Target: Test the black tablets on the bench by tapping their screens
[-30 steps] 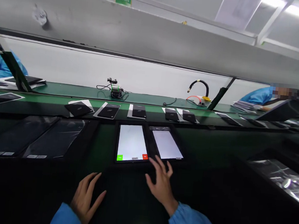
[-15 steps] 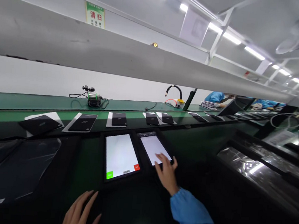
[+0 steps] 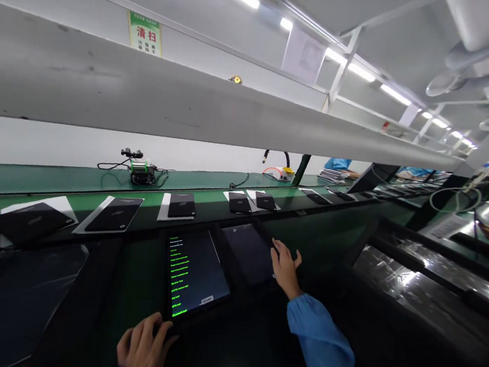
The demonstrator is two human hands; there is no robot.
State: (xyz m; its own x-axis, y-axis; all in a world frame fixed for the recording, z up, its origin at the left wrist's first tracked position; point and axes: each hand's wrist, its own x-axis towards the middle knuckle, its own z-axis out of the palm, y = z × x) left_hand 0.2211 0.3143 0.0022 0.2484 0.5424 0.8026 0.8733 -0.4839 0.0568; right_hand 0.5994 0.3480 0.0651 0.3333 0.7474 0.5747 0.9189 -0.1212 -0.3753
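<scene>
Her left hand rests fingers curled at the lit tablet's near edge, gripping nothing; right hand lies flat, open, beside the dark tablet (screen blank)

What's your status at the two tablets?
Left hand fingers on near edge of left tablet, green text showing. Right hand at right edge of dark right tablet. Nothing between.

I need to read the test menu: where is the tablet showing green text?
In the head view, the tablet with green text lies centre-left, just above the left hand and beside the dark tablet under the right hand.
</scene>
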